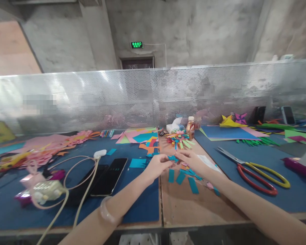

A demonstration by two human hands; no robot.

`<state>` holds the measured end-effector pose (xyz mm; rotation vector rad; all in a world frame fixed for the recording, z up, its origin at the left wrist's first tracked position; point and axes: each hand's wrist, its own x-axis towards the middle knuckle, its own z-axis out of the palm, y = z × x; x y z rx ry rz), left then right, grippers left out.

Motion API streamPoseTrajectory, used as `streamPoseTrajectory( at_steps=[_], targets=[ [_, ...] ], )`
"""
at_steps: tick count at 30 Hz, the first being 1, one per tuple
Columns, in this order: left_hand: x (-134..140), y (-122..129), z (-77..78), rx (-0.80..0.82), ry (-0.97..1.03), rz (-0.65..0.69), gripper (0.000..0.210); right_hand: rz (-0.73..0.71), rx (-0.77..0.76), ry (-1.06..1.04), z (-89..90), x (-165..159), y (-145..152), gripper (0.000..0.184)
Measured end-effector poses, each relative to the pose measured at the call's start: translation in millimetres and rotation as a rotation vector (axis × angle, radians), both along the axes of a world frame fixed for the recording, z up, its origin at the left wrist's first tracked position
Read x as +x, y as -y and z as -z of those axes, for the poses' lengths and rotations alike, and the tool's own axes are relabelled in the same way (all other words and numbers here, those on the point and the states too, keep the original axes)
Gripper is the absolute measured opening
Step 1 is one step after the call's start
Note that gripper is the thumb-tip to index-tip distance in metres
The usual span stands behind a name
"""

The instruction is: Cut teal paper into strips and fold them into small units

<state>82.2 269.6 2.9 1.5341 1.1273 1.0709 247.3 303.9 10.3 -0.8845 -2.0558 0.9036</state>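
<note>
Between my two hands is a small blue paper piece (172, 158), pinched at both ends over the bare wooden strip of the table. My left hand (156, 166) grips its left end with thumb and finger. On the other side my right hand (190, 161) has its fingertips closed on the right end. Several blue paper strips (193, 185) lie on the wood just below the hands. Behind them sits a many-coloured paper flower (177, 139). Left of my left hand lies a blue paper rectangle (137, 163).
Red-and-yellow-handled scissors (257, 173) lie to the right. On the left are a phone (112, 177) and a white charging cable (93, 177). A drink bottle (190, 127) stands at the back beside a tissue pack (174, 126). A perforated metal screen (91, 102) closes off the far edge.
</note>
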Motion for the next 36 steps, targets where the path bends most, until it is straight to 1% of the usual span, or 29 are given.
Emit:
streamPoseTrajectory(
  at_steps=[3, 9, 15, 22, 25, 29, 33, 36],
  targets=[
    [0.0, -0.8, 0.0, -0.003, 0.012, 0.009, 0.019, 0.007, 0.014, 0.008, -1.3, 2.8, -1.0, 0.029],
    [1.7, -2.6, 2.2, -0.008, 0.022, 0.034, 0.017, -0.055, 0.071, 0.036, 1.6, 3.1, -4.1, 0.02],
    [0.8, -4.5, 4.0, -0.016, 0.022, 0.036, 0.019, -0.045, 0.139, 0.071, 0.6, 3.5, -4.6, 0.018],
    [2.0, -0.3, 1.4, -0.023, 0.016, 0.059, 0.018, -0.093, 0.178, 0.149, -2.6, 8.3, -5.7, 0.015],
    [1.8, 0.5, 0.7, -0.034, 0.019, 0.052, 0.019, -0.064, 0.222, 0.175, -3.1, 8.3, -5.1, 0.016],
    [1.4, -0.7, 0.7, -0.035, 0.035, 0.025, 0.017, 0.033, 0.315, 0.19, -1.7, 4.2, -2.9, 0.015],
    [1.7, -3.6, 2.0, -0.048, 0.06, 0.016, 0.018, 0.11, 0.436, 0.187, 3.9, -0.8, -0.5, 0.013],
    [1.6, -5.5, 3.8, -0.069, 0.102, 0.012, 0.019, 0.141, 0.527, 0.183, 9.6, -2.7, 0.6, 0.015]
  ],
)
